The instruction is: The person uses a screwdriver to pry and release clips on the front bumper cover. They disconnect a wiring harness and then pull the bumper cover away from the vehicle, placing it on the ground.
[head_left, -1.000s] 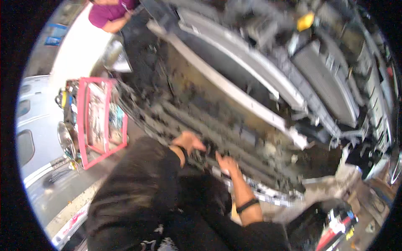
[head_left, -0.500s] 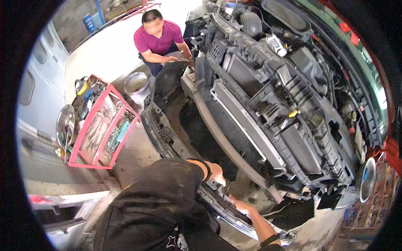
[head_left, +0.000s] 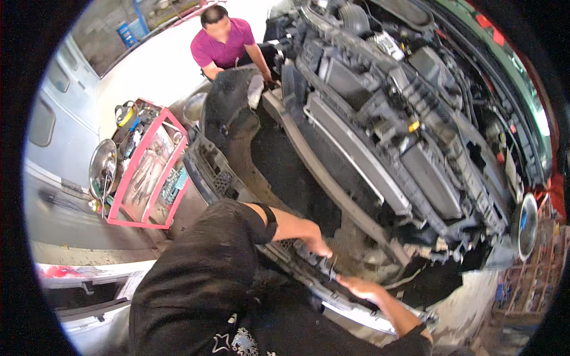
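Note:
A car's front bumper cover (head_left: 285, 254) lies across in front of me, apart from the car, its dark inner side facing up. Over its near edge my left hand (head_left: 312, 236) bends downward, fingers curled against the rim and partly hidden. Just to the right, my right hand (head_left: 359, 289) rests along the same edge with its fingers stretched out. A small grey bracket-like part (head_left: 332, 268) shows between the two hands. At the far end a person in a magenta shirt (head_left: 228, 44) crouches, hands near a black liner panel (head_left: 231, 95) at the cover's end.
The car's exposed front, with a bumper beam (head_left: 314, 184) and radiator (head_left: 362, 157), fills the right side. A red tool cart (head_left: 139, 224) full of tools stands at left, with a bucket (head_left: 193, 107) behind it. Shelving (head_left: 528, 273) stands at far right.
My right hand's fingers look straighter, and my left arm reaches further out. The far person leans lower behind the liner panel, which stands higher. The view has shifted.

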The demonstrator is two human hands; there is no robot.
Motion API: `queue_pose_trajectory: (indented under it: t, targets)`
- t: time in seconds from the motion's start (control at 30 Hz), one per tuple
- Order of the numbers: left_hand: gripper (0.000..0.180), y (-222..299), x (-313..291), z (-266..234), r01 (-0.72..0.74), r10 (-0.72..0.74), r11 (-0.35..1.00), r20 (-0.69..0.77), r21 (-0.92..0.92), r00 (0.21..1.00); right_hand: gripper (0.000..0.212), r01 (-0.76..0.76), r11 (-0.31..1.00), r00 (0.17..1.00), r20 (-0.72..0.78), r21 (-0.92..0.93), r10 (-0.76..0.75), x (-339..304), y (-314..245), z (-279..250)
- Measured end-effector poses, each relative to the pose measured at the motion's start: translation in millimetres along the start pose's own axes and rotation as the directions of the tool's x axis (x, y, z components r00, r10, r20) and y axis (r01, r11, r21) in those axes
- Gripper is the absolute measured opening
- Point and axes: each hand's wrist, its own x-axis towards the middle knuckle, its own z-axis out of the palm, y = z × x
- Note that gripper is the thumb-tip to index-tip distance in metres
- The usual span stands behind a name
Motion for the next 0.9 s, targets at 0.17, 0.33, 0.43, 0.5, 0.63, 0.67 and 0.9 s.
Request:
queue_pose_trajectory:
  t: [0.17,0.33,0.43,0.5,0.63,0.67,0.9]
  targets:
    - [0.070,9,11,30,0.059,-0.063,0.997,-0.090,-0.046,0.994,0.087,-0.098,0.989,0.983,-0.164,-0.113,0.078,-25,-7,19]
    - [0.067,22,30,62,0.017,0.000,0.993,-0.141,0.117,0.990,0.085,-0.116,0.977,0.971,-0.229,-0.181,0.073,-25,14,48]
    - [0.069,31,41,84,0.029,-0.020,0.998,-0.171,0.049,0.985,0.085,-0.147,0.971,0.971,-0.214,-0.187,0.106,-24,36,65]
    - [0.070,35,44,99,0.035,-0.026,0.999,-0.215,0.039,0.976,0.077,-0.144,0.945,0.907,-0.421,-0.295,0.006,-25,50,86]
    - [0.071,46,41,125,0.053,-0.021,0.991,-0.254,0.121,0.967,0.057,-0.067,0.957,0.935,-0.354,-0.284,-0.039,-30,66,108]
    - [0.071,49,39,133,0.054,-0.014,0.988,-0.267,0.142,0.964,0.058,-0.042,0.956,0.940,-0.335,-0.291,-0.060,-30,69,114]
    - [0.068,78,56,208,0.015,0.056,0.971,-0.289,0.240,0.956,0.056,-0.159,0.936,0.899,-0.438,-0.315,0.005,-49,103,188]
